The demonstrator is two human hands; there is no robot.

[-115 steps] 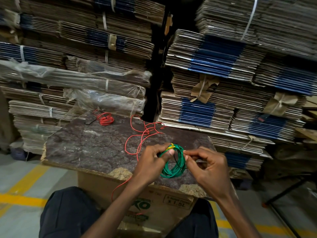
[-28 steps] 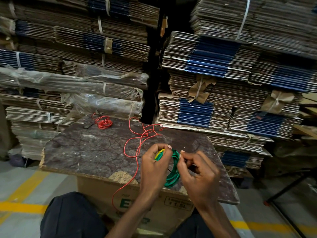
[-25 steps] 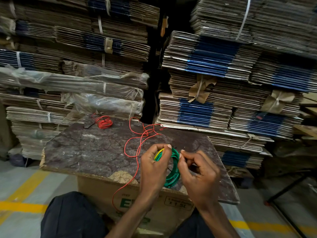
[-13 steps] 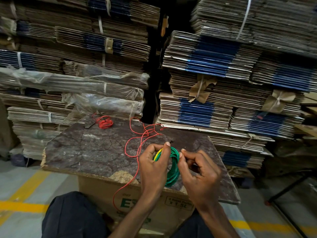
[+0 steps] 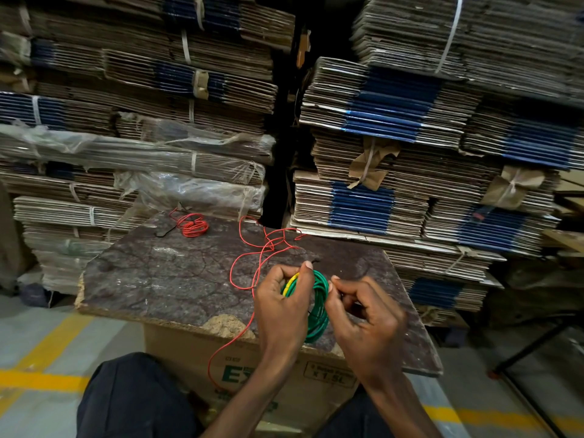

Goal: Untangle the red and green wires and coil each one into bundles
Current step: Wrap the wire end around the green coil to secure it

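behind, stacked cardboard (image 5: 395,128) rises past our board (image 5: 151,279). loose red wire (image 5: 252,273) trails off its near edge; a red bundle (image 5: 194,227) lies far-left. our left hand (image 5: 281,308) grips the upright green coil (image 5: 317,314), long axis vertical; right hand (image 5: 366,317) pinches its rim.

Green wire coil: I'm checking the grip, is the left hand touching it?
Touching. Head view shows the left hand gripping the green wire coil, fingers curled around its loops.

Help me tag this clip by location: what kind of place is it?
Likely a warehouse or packaging storeroom. Strapped stacks of flattened cartons fill the background, yellow lines mark the concrete floor, and the worktop is a board laid on a carton.
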